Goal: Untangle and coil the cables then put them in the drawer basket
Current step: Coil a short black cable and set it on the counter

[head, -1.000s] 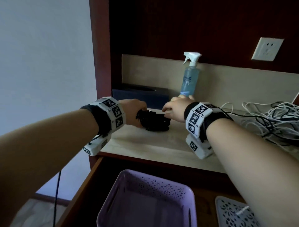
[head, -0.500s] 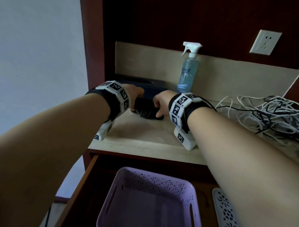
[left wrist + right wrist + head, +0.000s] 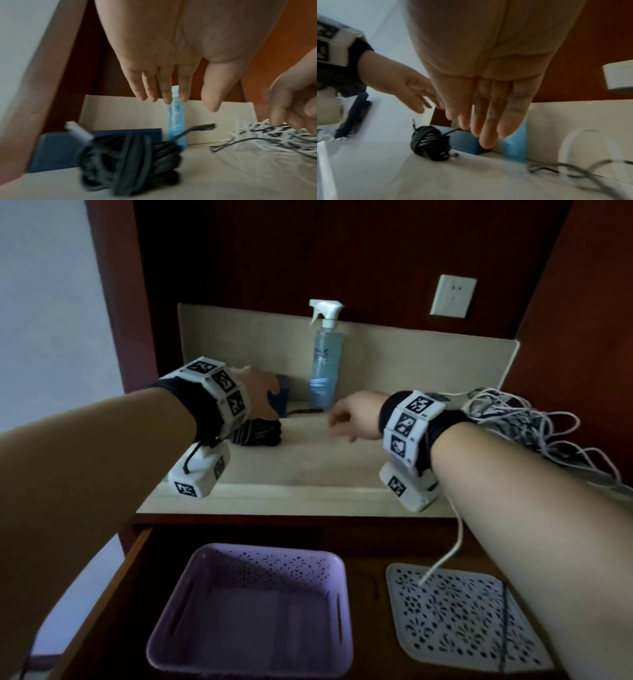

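With both hands loose and holding nothing, the left hand (image 3: 255,392) should scoop the coiled black cable (image 3: 257,433) whole off the worktop (image 3: 308,467) into the purple basket (image 3: 212,628), keeping its loops together, while the right hand (image 3: 352,419) hovers free.

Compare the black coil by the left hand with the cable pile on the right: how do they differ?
The black coil is wound into a tight bundle; the cable pile is a loose tangle. The coil is all black; the pile mixes white and black cables. The coil lies near the blue box, left of the spray bottle; the pile spreads to the bottle's right. Both lie on the countertop, held by neither hand, not yet in the purple basket.
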Demonstrator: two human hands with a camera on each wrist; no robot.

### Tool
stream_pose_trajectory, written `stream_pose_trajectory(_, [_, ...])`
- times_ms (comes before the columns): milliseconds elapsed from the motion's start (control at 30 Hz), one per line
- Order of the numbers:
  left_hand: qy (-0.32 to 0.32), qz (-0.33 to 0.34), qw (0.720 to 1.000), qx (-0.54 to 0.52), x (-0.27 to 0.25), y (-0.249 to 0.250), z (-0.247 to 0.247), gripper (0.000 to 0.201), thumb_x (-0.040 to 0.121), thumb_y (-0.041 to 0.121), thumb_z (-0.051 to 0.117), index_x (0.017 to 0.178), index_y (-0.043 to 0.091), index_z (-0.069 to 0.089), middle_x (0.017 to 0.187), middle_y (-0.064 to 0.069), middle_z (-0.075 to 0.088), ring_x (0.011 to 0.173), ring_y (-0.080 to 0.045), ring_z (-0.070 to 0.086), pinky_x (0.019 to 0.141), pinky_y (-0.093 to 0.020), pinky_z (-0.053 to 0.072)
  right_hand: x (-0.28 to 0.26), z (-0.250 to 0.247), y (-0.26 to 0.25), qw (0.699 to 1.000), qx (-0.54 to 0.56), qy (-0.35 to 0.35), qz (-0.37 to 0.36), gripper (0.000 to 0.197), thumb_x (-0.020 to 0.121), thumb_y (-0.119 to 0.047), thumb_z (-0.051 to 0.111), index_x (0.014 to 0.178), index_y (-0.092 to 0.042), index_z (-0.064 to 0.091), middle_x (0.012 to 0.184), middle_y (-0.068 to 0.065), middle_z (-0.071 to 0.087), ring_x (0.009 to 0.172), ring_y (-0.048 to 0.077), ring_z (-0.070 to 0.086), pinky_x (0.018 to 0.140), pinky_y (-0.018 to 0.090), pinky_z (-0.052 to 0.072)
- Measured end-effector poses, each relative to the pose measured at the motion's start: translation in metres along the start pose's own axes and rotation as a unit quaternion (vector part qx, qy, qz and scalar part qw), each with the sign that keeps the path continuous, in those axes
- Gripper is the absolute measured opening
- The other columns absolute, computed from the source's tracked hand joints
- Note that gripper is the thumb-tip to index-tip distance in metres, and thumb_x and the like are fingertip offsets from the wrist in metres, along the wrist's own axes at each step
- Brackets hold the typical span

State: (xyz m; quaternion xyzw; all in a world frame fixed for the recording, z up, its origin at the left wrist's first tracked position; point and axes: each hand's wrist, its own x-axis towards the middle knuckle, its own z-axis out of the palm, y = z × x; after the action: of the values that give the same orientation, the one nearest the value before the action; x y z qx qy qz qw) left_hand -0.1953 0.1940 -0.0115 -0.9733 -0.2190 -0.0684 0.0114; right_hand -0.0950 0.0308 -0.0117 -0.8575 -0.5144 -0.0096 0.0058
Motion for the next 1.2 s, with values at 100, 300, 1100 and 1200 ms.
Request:
stream_pose_trajectory(100, [0.012, 0.05, 0.999, -0.008, 0.0, 0.055, 0.003, 0.047, 0.087, 0.032, 0.064, 0.13, 0.015, 0.053, 0.13, -0.008, 0.055, 0.117, -0.029, 0.052, 0.1, -0.037, 0.041, -0.045, -0.005, 0.06, 0.998, 0.034, -0.016, 0.06, 0.023, 0.094, -0.025, 0.049, 0.101, -0.008, 0.063, 0.086, 0.0, 0.067, 0.071, 0.012, 0.064, 0.058, 0.016, 0.044])
stream_pose_trajectory(300, [-0.033, 0.087, 0.995, -0.048, 0.006, 0.144, 0.017, 0.041, 0.093, 0.027, 0.057, 0.131, 0.012, 0.053, 0.136, -0.007, 0.051, 0.127, -0.023, 0.045, 0.102, -0.027, 0.033, -0.119, 0.003, 0.165, 0.986, 0.072, -0.016, 0.147, 0.013, 0.091, -0.02, 0.055, 0.095, -0.013, 0.065, 0.077, 0.0, 0.066, 0.062, 0.009, 0.061, 0.052, 0.015, 0.045])
stream_pose_trajectory(1100, [-0.124, 0.05, 0.991, 0.013, 0.064, 0.228, 0.043, 0.053, 0.091, 0.029, 0.06, 0.139, 0.019, 0.04, 0.137, 0.003, 0.05, 0.102, -0.018, 0.062, 0.087, -0.02, 0.039, -0.021, -0.008, 0.235, 0.994, -0.097, 0.045, 0.028, 0.025, 0.092, -0.025, 0.055, 0.114, -0.016, 0.063, 0.116, 0.004, 0.063, 0.106, 0.024, 0.056, 0.087, 0.028, 0.042])
stream_pose_trajectory(1200, [-0.039, 0.042, 0.998, 0.024, 0.079, 0.217, 0.033, 0.055, 0.09, 0.024, 0.06, 0.139, 0.014, 0.037, 0.137, -0.007, 0.047, 0.117, -0.026, 0.052, 0.091, -0.029, 0.039, -0.017, -0.037, 0.241, 0.969, 0.017, 0.247, 0.024, 0.021, 0.09, -0.02, 0.057, 0.107, -0.013, 0.066, 0.112, 0.006, 0.063, 0.104, 0.023, 0.055, 0.08, 0.023, 0.035])
